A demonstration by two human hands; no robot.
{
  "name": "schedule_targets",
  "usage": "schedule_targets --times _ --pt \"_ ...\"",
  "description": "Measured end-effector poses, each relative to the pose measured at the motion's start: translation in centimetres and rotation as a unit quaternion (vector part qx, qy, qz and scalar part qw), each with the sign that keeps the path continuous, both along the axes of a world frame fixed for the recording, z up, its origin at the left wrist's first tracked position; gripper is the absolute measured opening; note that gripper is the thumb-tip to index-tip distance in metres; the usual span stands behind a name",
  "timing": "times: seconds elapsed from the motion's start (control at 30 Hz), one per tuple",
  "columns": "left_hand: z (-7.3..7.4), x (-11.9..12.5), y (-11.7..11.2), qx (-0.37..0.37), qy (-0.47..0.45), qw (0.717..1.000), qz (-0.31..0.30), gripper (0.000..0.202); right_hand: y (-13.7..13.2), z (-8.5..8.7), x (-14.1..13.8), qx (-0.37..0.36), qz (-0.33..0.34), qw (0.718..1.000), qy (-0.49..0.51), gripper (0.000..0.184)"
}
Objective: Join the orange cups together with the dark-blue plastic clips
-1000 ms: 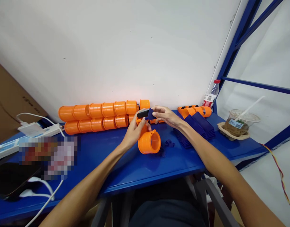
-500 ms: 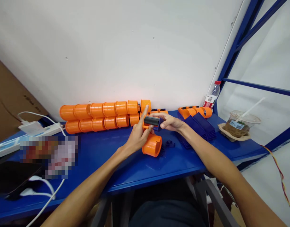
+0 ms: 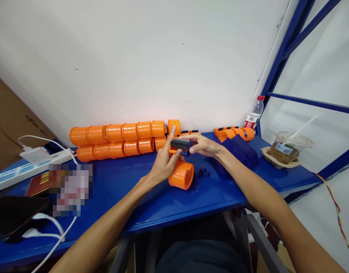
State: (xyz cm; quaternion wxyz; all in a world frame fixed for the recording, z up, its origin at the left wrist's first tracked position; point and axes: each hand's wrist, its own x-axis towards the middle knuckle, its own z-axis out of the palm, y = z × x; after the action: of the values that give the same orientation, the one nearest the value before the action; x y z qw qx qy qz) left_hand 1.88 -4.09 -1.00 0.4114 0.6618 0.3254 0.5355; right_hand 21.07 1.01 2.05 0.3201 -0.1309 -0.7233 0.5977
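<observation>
**Both hands closing on a black-and-blue piece above an orange cup**

A short black cylinder [image 3: 179,144] with a dark blue end piece is sitting just above centre frame, held level between two hands. The right hand [image 3: 204,145] is pinching its blue end, fingers curled and closed around it from the right. The left hand [image 3: 163,163] is coming up from below: the thumb and lower fingers are pressing against the cylinder's near side, while the index finger is pointing straight up, loose of it. Directly beneath, an orange cup [image 3: 181,174] is lying on its side on the blue table [image 3: 129,197], its open mouth facing the viewer, with the left palm touching its left wall. Small dark blue clips [image 3: 203,172] are lying just right of the cup. Further right, a stack of blue flat parts [image 3: 239,152] is leaning by more orange pieces. Left of centre, rows of nested orange cups [image 3: 120,140] are running along the wall.
</observation>
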Motion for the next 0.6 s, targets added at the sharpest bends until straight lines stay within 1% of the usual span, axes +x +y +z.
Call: schedule_targets --times 0.07,0.1,0.13,0.17,0.2,0.23,0.27,0.3,0.33,0.37,0.43,0.5,0.53,0.57,0.6 --pt "0.4 0.1 0.2 0.005 -0.039 0.999 0.021 0.063 -0.2 -0.3 -0.8 -0.015 -0.056 0.998 0.024 0.051" --pt "0.6 0.1 0.5 0.011 -0.063 0.997 0.038 0.059 -0.4 -0.5 -1.1 -0.008 -0.097 0.995 0.033 0.052" --pt "0.8 -0.1 0.9 0.018 -0.092 0.994 0.061 0.055 -0.6 -0.6 -1.5 0.015 -0.151 0.988 0.037 0.051" --pt "1.1 -0.3 1.4 0.024 -0.125 0.988 0.090 0.051 -0.9 -0.7 -1.7 0.057 -0.216 0.974 0.037 0.047" --pt "1.3 -0.7 2.0 0.027 -0.162 0.979 0.124 0.046 -1.2 -0.9 -1.9 0.113 -0.284 0.952 0.031 0.040" --pt "1.4 -1.2 2.6 0.030 -0.205 0.965 0.160 0.044 -1.5 -1.0 -2.1 0.179 -0.344 0.921 0.021 0.034" --pt "1.5 -1.7 3.3 0.038 -0.248 0.947 0.199 0.042 -1.8 -1.1 -2.1 0.252 -0.383 0.889 0.004 0.032" --pt "1.6 -2.2 4.0 0.045 -0.280 0.931 0.229 0.041 -2.2 -1.2 -2.2 0.325 -0.397 0.858 -0.017 0.038" --pt "1.7 -2.8 4.6 0.053 -0.297 0.921 0.246 0.039 -2.5 -1.3 -2.2 0.397 -0.386 0.831 -0.047 0.048" --pt "1.7 -3.2 5.1 0.054 -0.313 0.913 0.257 0.037 -2.7 -1.5 -2.3 0.468 -0.359 0.803 -0.085 0.060" --pt "1.5 -3.8 5.6 0.023 -0.317 0.915 0.247 0.035 -2.9 -1.7 -2.5 0.583 -0.301 0.735 -0.171 0.080" --pt "1.2 -3.8 5.6 -0.025 -0.288 0.932 0.219 0.035 -2.7 -2.1 -2.8 0.651 -0.277 0.667 -0.234 0.089" --pt "1.1 -3.6 5.3 -0.044 -0.264 0.942 0.203 0.036 -2.6 -2.4 -3.0 0.669 -0.277 0.642 -0.252 0.089" --pt "1.0 -3.3 5.1 -0.057 -0.238 0.952 0.184 0.037 -2.4 -2.6 -3.1 0.680 -0.281 0.625 -0.259 0.087" --pt "0.9 -2.9 4.7 -0.064 -0.214 0.961 0.162 0.039 -2.1 -2.8 -3.1 0.686 -0.284 0.617 -0.260 0.084"
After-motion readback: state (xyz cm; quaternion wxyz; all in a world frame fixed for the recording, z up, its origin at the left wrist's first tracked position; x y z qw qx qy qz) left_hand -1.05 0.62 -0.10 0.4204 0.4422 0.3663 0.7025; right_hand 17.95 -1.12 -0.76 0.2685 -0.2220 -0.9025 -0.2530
